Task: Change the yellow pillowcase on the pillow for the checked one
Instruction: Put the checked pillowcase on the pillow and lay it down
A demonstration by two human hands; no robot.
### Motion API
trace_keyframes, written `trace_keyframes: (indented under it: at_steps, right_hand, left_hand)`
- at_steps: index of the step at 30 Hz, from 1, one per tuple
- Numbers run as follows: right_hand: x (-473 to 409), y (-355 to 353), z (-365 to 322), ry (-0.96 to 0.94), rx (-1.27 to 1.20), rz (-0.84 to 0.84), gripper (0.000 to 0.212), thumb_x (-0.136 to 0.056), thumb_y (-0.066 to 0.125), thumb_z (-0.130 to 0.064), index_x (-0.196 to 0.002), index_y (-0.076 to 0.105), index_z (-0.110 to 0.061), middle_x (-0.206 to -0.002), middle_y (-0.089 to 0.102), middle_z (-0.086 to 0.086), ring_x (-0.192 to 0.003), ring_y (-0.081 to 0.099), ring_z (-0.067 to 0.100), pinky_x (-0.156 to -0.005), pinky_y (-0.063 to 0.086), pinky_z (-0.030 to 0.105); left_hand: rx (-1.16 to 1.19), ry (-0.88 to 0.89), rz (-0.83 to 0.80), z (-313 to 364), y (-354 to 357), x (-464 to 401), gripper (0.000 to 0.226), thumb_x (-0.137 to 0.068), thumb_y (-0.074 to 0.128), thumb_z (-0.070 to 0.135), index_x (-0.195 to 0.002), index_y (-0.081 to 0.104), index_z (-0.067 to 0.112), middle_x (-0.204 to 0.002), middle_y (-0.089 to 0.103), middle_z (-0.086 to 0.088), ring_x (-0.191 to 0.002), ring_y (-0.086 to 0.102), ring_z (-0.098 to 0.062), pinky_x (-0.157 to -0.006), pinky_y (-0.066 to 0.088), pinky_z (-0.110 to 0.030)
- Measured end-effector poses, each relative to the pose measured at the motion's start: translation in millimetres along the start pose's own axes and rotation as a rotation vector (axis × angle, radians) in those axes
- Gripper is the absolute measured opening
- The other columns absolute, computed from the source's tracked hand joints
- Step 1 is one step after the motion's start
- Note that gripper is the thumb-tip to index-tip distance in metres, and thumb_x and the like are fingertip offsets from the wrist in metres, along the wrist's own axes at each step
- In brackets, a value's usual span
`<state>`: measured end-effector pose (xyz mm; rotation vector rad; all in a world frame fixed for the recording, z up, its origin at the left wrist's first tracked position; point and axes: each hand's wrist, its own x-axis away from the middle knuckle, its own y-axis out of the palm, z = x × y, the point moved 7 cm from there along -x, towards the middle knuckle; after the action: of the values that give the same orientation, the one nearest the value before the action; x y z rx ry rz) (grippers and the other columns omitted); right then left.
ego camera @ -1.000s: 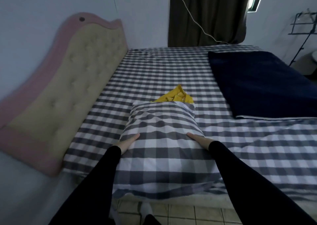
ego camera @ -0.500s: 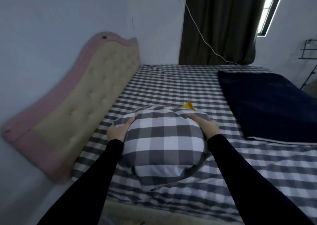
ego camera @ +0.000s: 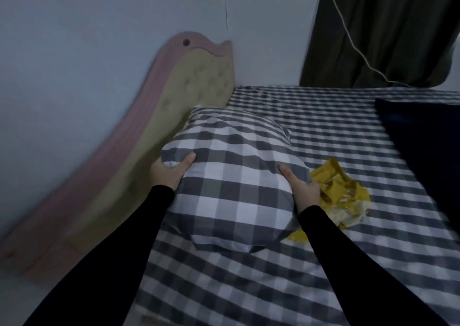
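A padded headboard (ego camera: 199, 87) with pink edging is leaned against the wall (ego camera: 87, 39). A dark curtain (ego camera: 388, 27) is crossed by a white cord (ego camera: 358, 49). A navy blanket (ego camera: 428, 136) is spread on the checked sheet (ego camera: 323, 116).

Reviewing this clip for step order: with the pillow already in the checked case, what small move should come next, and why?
Probably set the pillow down flat against the headboard and let go. Both the left hand and the right hand grip its sides, it already wears the checked case, and its far end sits close to the headboard. The yellow pillowcase lies crumpled on the bed beside it, already off.
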<state>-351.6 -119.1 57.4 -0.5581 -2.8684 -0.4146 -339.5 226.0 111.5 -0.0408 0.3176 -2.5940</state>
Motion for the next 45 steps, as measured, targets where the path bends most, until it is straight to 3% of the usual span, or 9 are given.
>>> trace_keyframes:
  at_steps: [5, 12, 19, 26, 30, 33, 38, 41, 45]
  right_hand:
    - [-52, 44, 100, 0.107, 0.007, 0.085, 0.051, -0.065, 0.087, -0.027, -0.108, 0.064, -0.013, -0.101, 0.069, 0.001, -0.09, 0.066, 0.013, -0.082, 0.051, 0.03]
    - [-41, 51, 237, 0.263, 0.126, 0.108, 0.035, -0.07, 0.083, -0.017, -0.099, 0.063, -0.019, -0.107, 0.068, 0.006, -0.089, 0.065, 0.015, -0.087, 0.05, 0.034]
    - [-26, 36, 272, 0.343, 0.235, 0.054, 0.095, -0.042, 0.084, -0.065, -0.123, 0.059, -0.023, -0.115, 0.068, -0.004, -0.108, 0.063, 0.017, -0.095, 0.047, 0.034]
    - [-8, 16, 276, 0.434, 0.566, 0.086, 0.09, -0.079, 0.063, -0.06, -0.149, 0.023, -0.02, -0.153, 0.029, 0.01, -0.137, 0.034, 0.03, -0.11, 0.032, 0.041]
    - [27, -5, 269, 0.39, 0.79, 0.376, 0.081, -0.076, 0.061, -0.066, -0.135, 0.039, -0.016, -0.141, 0.034, 0.021, -0.128, 0.038, 0.037, -0.104, 0.034, 0.048]
    - [51, -11, 270, 0.488, 0.743, 0.533, 0.08, -0.076, 0.062, -0.064, -0.129, 0.041, -0.007, -0.135, 0.041, 0.024, -0.124, 0.042, 0.038, -0.103, 0.033, 0.046]
    - [75, 9, 315, 0.967, 0.118, 0.3, 0.099, -0.067, 0.055, -0.08, -0.142, 0.033, -0.019, -0.136, 0.047, 0.016, -0.106, 0.055, 0.041, -0.089, 0.046, 0.056]
    - [61, 18, 319, 0.916, -0.1, 0.214, 0.094, -0.064, 0.065, -0.074, -0.143, 0.031, -0.034, -0.144, 0.04, 0.012, -0.12, 0.047, 0.044, -0.09, 0.044, 0.061]
    - [46, 16, 320, 0.799, -0.166, 0.184, 0.121, -0.028, 0.086, -0.065, -0.137, 0.038, -0.043, -0.136, 0.049, 0.002, -0.114, 0.052, 0.034, -0.073, 0.054, 0.05]
  left_hand:
    - [-0.09, -0.073, -0.055, -87, 8, -82, 0.073, -0.063, 0.088, 0.04, -0.124, 0.058, 0.015, -0.12, 0.059, 0.004, -0.105, 0.058, -0.016, -0.095, 0.045, -0.029]
    - [-0.338, -0.517, -0.317, -261, -30, -94, 0.075, -0.076, 0.072, 0.055, -0.138, 0.049, 0.019, -0.136, 0.054, -0.005, -0.114, 0.055, -0.026, -0.098, 0.043, -0.036]
    - [-0.376, -0.66, -0.299, -324, -63, -67, 0.07, -0.085, 0.053, 0.064, -0.135, 0.053, 0.016, -0.13, 0.058, -0.006, -0.112, 0.056, -0.029, -0.097, 0.044, -0.038]
    - [-0.588, -0.509, 0.008, -315, -68, -27, 0.073, -0.087, 0.053, 0.056, -0.143, 0.034, 0.014, -0.144, 0.039, -0.017, -0.126, 0.043, -0.038, -0.107, 0.034, -0.049]
    - [-0.41, -0.732, 0.287, -328, -69, 32, 0.088, -0.079, 0.062, 0.059, -0.146, 0.023, 0.018, -0.145, 0.034, -0.014, -0.128, 0.04, -0.038, -0.105, 0.037, -0.049]
    - [-0.059, -0.985, 0.276, -363, -38, 76, 0.102, -0.067, 0.066, 0.073, -0.142, 0.035, 0.012, -0.14, 0.045, -0.014, -0.121, 0.05, -0.036, -0.098, 0.047, -0.049]
    - [0.397, -1.008, 0.121, -364, 11, 108, 0.073, -0.081, 0.06, 0.062, -0.13, 0.052, 0.009, -0.115, 0.065, -0.018, -0.093, 0.066, -0.034, -0.067, 0.057, -0.039]
    - [0.506, -0.975, 0.113, -363, 13, 101, 0.068, -0.083, 0.062, 0.057, -0.136, 0.046, 0.018, -0.119, 0.063, -0.017, -0.092, 0.067, -0.031, -0.054, 0.055, -0.033]
    - [0.583, -0.963, 0.161, -362, 7, 74, 0.11, -0.046, 0.08, 0.069, -0.14, 0.04, 0.027, -0.124, 0.06, -0.01, -0.105, 0.06, -0.034, -0.068, 0.056, -0.042]
